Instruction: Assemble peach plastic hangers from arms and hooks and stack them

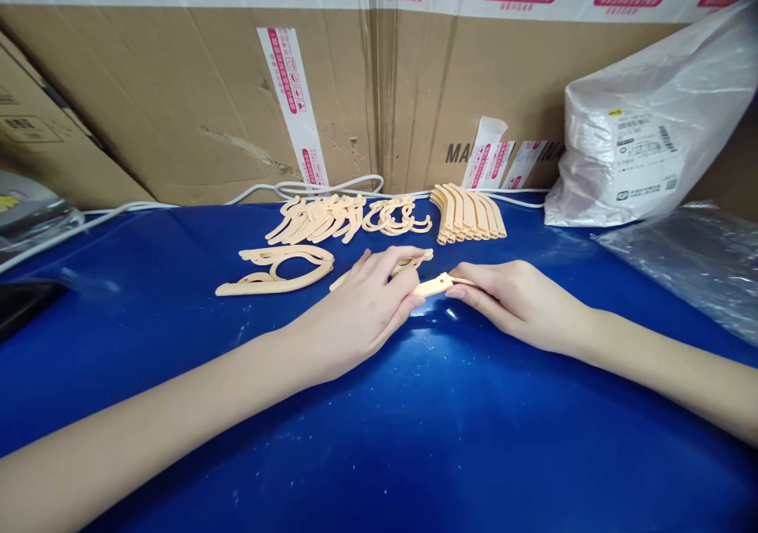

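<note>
My left hand (367,312) is closed around a cream plastic hanger arm (435,286), whose end with a small hole sticks out to the right. My right hand (521,300) pinches a thin cream piece (462,281) against that end; its shape is mostly hidden by the fingers. Behind my left hand lies another cream hanger piece (414,258), partly covered. To the left rests a folded cream travel hanger (278,286) with a round hook.
Along the back of the blue table (379,438) lie piles of curved cream strips (317,219), hooks (396,215) and hanger arms (470,213). A white cable (237,195) runs behind them before cardboard boxes (207,99). At right are a plastic-wrapped parcel (628,138) and clear film (692,249).
</note>
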`<state>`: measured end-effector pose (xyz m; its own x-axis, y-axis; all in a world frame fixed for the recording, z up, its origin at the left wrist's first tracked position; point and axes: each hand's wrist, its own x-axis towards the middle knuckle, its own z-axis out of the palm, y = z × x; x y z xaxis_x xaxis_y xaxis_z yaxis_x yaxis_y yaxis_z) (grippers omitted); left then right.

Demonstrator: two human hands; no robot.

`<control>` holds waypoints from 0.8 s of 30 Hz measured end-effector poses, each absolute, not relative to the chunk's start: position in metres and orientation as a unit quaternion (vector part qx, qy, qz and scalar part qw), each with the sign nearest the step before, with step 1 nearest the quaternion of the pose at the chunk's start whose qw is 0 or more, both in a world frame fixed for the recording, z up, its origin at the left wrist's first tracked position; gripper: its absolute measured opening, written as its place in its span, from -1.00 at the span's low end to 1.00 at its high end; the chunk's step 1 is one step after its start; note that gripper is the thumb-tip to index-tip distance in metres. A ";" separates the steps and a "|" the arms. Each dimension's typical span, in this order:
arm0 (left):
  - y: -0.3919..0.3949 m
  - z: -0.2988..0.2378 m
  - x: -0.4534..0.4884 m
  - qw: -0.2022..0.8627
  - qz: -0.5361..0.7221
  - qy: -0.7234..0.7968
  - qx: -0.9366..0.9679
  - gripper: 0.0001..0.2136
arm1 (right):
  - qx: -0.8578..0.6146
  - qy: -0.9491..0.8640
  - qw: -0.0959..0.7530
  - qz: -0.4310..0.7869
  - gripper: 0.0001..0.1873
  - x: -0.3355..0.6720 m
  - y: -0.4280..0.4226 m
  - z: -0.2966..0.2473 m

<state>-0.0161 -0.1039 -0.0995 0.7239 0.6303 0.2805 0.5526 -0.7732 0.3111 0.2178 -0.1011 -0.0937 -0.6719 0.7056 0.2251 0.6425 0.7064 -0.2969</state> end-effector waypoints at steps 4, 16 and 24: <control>-0.104 -0.100 -0.016 0.105 0.186 0.318 0.924 -0.79 | -0.346 -0.923 0.165 0.012 -0.58 0.218 -0.099 -0.095; -0.102 -0.100 -0.016 0.093 0.169 0.311 0.931 -0.76 | -0.297 -0.928 0.140 -0.176 -0.54 0.222 -0.095 -0.100; -0.102 -0.097 -0.015 0.102 0.148 0.313 0.933 -0.75 | -0.259 -0.918 0.131 -0.269 -0.58 0.223 -0.094 -0.099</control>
<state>-0.0154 -0.1020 -0.0967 0.7604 0.6142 0.2113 0.5536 -0.7830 0.2836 0.2228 -0.0943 -0.0991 -0.8312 0.4059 0.3799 0.5468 0.7203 0.4268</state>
